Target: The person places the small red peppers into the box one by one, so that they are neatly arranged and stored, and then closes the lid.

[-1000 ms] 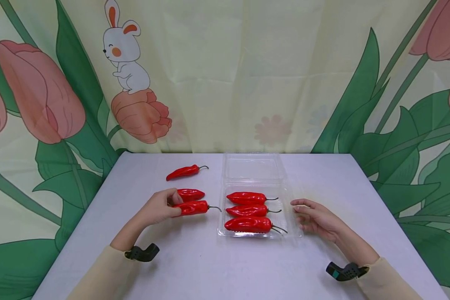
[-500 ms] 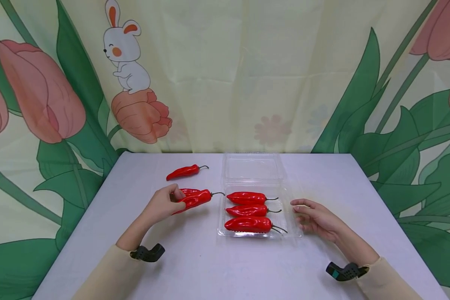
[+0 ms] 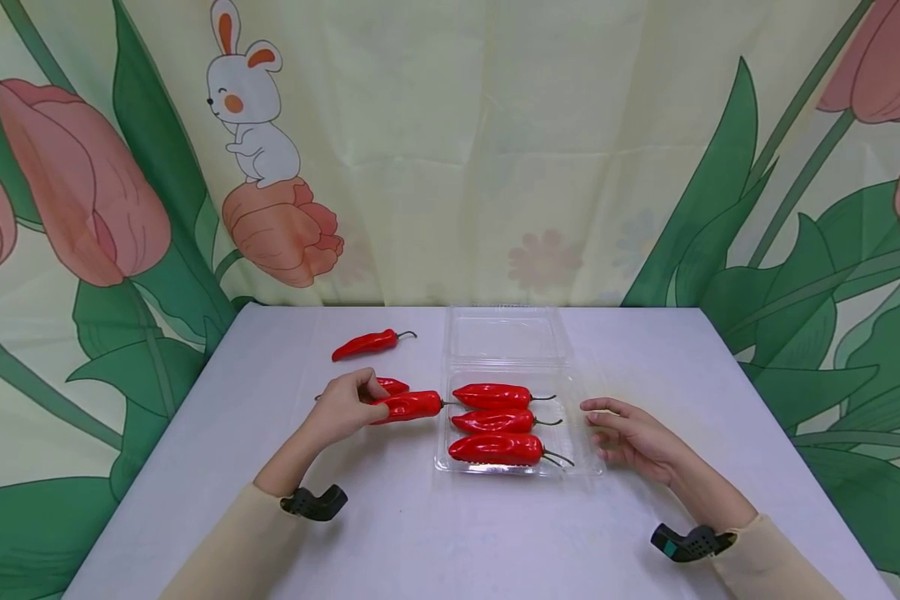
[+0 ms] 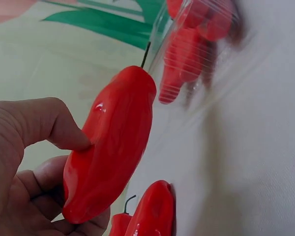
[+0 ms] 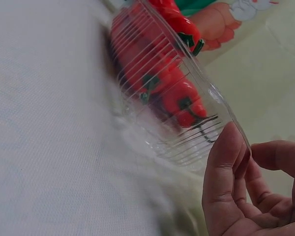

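Note:
My left hand (image 3: pixel 343 407) pinches a red chili pepper (image 3: pixel 412 406) between thumb and fingers. In the left wrist view this pepper (image 4: pixel 118 132) is lifted off the table, its thin stem pointing towards the box. Just right of it stands a clear plastic box (image 3: pixel 587 457), its lid laid back. Inside, three red peppers lie in a row: a back one (image 3: pixel 491 395), a middle one (image 3: pixel 493 422) and a front one (image 3: pixel 497 449). My right hand (image 3: pixel 637 437) is at the box's right side; the right wrist view shows thumb and finger pinching its rim (image 5: pixel 225 105).
Another red pepper (image 3: pixel 392 387) lies on the table, partly hidden behind my left hand. Farther back on the left is a slimmer one (image 3: pixel 367 344). The clear lid (image 3: pixel 506 337) rests behind the box. A printed curtain (image 3: pixel 435 167) hangs along the table's back edge.
My left hand has raised the pepper from beside the other one and carried it right, so its stem now reaches the box's left edge. The right hand has stayed still.

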A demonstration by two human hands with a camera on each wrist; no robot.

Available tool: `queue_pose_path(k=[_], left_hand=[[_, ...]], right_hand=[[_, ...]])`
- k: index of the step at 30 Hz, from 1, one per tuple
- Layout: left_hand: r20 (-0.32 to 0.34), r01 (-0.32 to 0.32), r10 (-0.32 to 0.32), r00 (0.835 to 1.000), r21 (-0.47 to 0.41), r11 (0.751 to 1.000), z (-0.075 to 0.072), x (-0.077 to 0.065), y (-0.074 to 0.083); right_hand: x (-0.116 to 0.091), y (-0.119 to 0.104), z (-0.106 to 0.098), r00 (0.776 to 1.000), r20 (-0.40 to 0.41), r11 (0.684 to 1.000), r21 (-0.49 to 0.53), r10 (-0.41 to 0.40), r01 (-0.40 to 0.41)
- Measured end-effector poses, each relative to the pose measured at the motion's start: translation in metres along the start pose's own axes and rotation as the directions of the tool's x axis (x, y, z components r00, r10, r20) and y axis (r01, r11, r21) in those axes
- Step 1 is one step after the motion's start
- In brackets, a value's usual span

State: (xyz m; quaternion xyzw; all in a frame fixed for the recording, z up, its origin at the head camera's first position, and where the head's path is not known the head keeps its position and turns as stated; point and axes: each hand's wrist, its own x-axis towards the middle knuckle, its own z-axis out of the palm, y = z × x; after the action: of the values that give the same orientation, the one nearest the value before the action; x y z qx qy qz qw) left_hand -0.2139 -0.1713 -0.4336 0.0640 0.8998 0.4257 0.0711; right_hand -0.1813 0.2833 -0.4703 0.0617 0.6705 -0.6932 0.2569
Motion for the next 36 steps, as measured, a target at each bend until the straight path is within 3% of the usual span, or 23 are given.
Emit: queue_pose_path(k=[10, 36], left_hand=[[0.029, -0.011, 0.013, 0.999, -0.062, 0.998, -0.002, -0.001, 0.003], [0.065, -0.082, 0.09, 0.994, -0.112, 0.99, 0.037, 0.013, 0.03]], right_hand=[[0.0, -0.002, 0.0, 1.0, 0.003, 1.0, 0.0, 0.004, -0.004], [0.0, -0.001, 0.001, 1.0, -0.007, 1.0, 0.006, 0.007, -0.007]])
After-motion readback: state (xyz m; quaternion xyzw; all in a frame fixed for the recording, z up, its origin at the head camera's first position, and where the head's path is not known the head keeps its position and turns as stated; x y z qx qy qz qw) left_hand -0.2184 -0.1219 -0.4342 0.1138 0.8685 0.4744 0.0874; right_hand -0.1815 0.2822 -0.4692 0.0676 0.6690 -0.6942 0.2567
